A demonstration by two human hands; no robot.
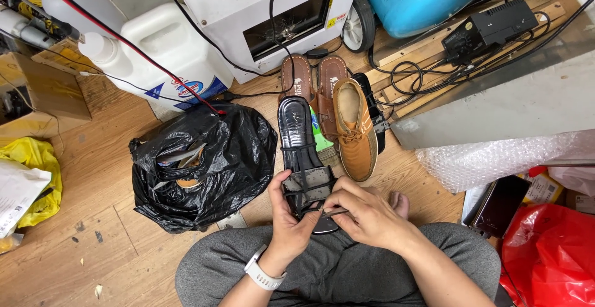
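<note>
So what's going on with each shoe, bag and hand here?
black sandal: held at its toe end by both hands
left hand: gripping the sandal's side
right hand: fingers pinching a thin strap
tan lace-up shoe: upright on floor, laces tied
brown sandals: lying flat, side by side
black plastic bag: open, crumpled
red bag: crumpled
</note>
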